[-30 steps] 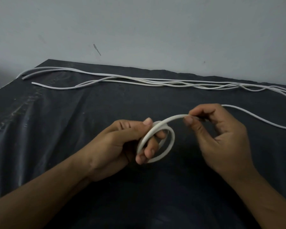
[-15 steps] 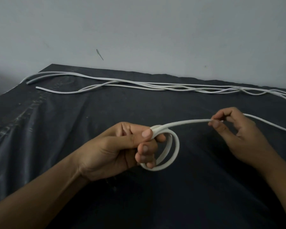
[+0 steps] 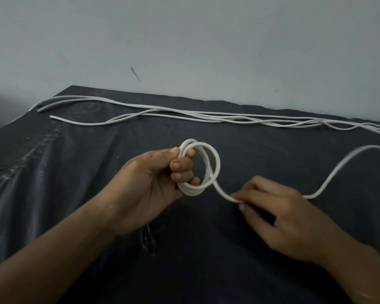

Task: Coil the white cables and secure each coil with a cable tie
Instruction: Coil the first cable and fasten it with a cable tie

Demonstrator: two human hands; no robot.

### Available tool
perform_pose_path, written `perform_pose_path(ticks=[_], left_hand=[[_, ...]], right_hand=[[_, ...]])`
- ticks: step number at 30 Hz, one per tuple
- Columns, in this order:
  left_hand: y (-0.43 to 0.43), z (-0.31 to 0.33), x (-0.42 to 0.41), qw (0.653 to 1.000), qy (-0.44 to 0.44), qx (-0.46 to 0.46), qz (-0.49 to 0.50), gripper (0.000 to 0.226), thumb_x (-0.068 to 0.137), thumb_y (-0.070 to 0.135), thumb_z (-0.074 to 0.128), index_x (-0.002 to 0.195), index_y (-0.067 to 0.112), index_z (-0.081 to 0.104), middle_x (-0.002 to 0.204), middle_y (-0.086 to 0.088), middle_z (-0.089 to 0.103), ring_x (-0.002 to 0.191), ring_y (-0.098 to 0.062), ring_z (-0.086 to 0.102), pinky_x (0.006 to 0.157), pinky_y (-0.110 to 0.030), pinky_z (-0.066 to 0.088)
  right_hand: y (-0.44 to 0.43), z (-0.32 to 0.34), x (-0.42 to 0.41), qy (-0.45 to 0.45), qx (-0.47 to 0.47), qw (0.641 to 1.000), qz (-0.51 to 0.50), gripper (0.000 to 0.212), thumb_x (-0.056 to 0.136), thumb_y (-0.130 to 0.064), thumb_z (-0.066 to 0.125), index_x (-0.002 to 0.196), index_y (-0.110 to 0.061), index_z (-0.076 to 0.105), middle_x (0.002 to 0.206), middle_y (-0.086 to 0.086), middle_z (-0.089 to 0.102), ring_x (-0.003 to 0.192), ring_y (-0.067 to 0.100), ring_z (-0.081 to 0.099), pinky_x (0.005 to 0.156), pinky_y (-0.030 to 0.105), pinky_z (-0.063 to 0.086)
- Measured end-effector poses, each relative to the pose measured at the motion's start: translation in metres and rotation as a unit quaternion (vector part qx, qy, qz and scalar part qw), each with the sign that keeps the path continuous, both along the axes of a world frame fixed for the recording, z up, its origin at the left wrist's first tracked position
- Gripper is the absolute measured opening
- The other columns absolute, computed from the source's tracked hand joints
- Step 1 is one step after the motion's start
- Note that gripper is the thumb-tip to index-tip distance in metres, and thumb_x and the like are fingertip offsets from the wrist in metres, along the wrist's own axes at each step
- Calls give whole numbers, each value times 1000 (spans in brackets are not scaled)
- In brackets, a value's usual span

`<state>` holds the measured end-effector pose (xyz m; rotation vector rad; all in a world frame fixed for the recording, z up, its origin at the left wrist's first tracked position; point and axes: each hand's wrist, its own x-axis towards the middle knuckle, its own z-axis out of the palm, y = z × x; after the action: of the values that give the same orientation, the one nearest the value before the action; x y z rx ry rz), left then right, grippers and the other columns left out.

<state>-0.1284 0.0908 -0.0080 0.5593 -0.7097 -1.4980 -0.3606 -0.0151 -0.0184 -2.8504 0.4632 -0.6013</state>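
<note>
My left hand [image 3: 154, 183] grips a small coil of white cable [image 3: 215, 170], thumb on top and fingers through the loops; the coil has about three turns. The cable leaves the coil's lower right and runs to my right hand [image 3: 279, 218], which pinches it between thumb and fingers just above the black cloth. Past my right hand the free length of the cable [image 3: 338, 172] rises in a blurred curve to the right edge. I see no cable tie.
Several loose white cables [image 3: 184, 113] lie stretched along the far edge of the black-covered table [image 3: 64, 194], next to the grey wall. Their ends lie at the far left. A small dark crease or object [image 3: 148, 240] shows below my left wrist.
My right hand has swung down and toward me from beside the coil, laying another turn on it. The coil in my left hand has grown and risen slightly.
</note>
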Motion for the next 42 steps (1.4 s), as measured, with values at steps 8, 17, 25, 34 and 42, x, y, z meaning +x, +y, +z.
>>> perform_pose_path(ticks=[8,17,25,34,42], left_hand=[[-2,0,-14,995,-28,25,92,35,94,15,38,113,-7,58,68,2,47,59,-8,47,78,-30,52],[2,-12,-25,974,-218,-6,66,20,97,13,46,98,3,64,82,-6,59,76,-13,54,69,-22,46],[11,2,-26,890,-453,-50,-15,28,99,19,45,85,14,69,75,8,61,71,-3,52,69,-15,39],[17,-2,-31,929,-315,-93,-168,26,102,11,41,93,-4,60,84,-4,53,80,-18,49,84,-47,33],[10,1,-24,987,20,-76,-139,39,97,8,49,127,-17,44,83,-5,49,75,-15,51,100,-42,40]], right_hand=[[35,6,22,20,-100,989,110,31,90,-3,62,120,-5,69,100,8,65,83,21,62,72,31,52],[41,12,25,-135,-234,959,85,15,98,-15,62,100,-10,77,90,6,73,71,24,65,64,41,46],[12,25,1,-199,-297,934,-5,23,92,-33,72,83,-12,77,86,0,74,68,22,67,71,44,40],[-14,17,-8,-286,-25,952,-105,11,93,-30,68,102,-25,65,97,-24,63,88,-3,63,84,32,52],[-39,-2,-11,-182,13,980,-79,31,96,-16,54,124,-22,67,87,-4,68,78,8,66,75,30,54]])
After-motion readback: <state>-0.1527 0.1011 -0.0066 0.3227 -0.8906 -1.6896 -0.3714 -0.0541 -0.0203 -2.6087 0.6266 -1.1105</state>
